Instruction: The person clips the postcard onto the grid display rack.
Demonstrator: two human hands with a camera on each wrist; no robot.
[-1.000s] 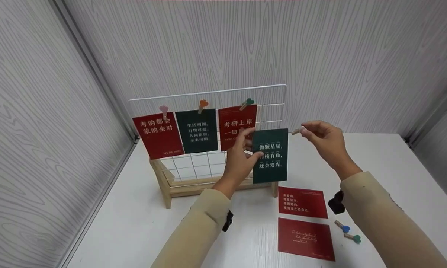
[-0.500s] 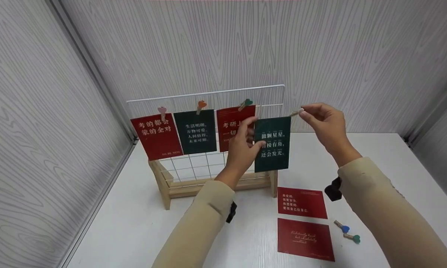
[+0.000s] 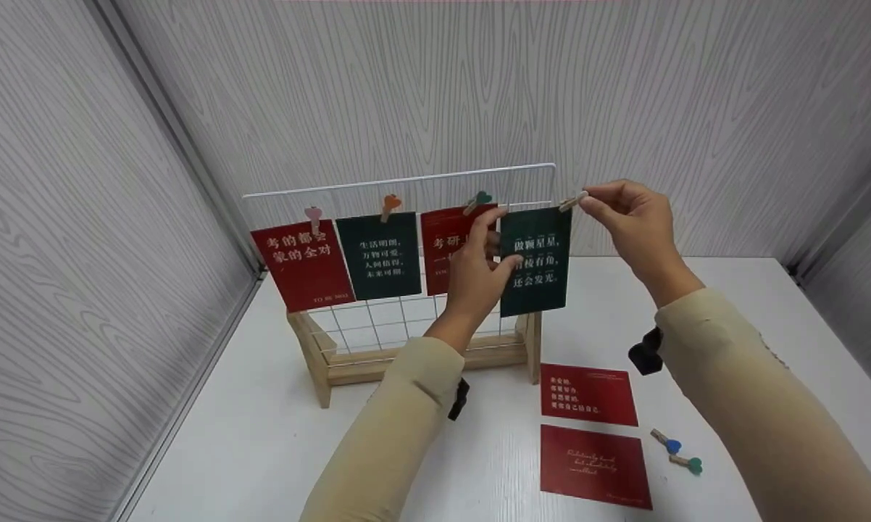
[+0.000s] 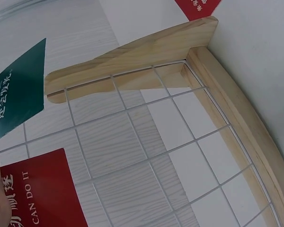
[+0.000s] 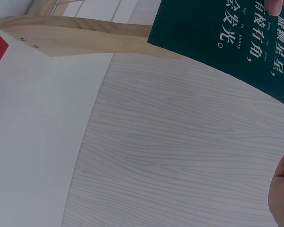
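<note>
My left hand (image 3: 479, 279) pinches the left edge of a dark green card (image 3: 537, 293) with white lettering, holding it upright in front of the right end of a white wire grid rack (image 3: 377, 326). Between thumb and forefinger, my right hand (image 3: 635, 232) pinches a small wooden clothespin (image 3: 570, 202) at the card's top right corner. In the right wrist view the green card (image 5: 213, 52) fills the upper right, a left fingertip on its face. To the left on the grid hang a red card (image 3: 305, 272), a green card (image 3: 381, 272) and another red card (image 3: 443, 217), partly behind my left hand.
Clothespins with pink (image 3: 314, 215), orange (image 3: 391, 204) and green hearts (image 3: 482, 198) hold the hung cards. Two red cards (image 3: 588, 409) (image 3: 591, 482) lie on the white table, beside a blue-heart clothespin (image 3: 667, 442) and a green-heart clothespin (image 3: 688, 464). The rack has a wooden base (image 3: 428, 360).
Both hands have risen. The green card has moved up and slightly right against the grid's right end, and the clothespin has come to its top right corner.
</note>
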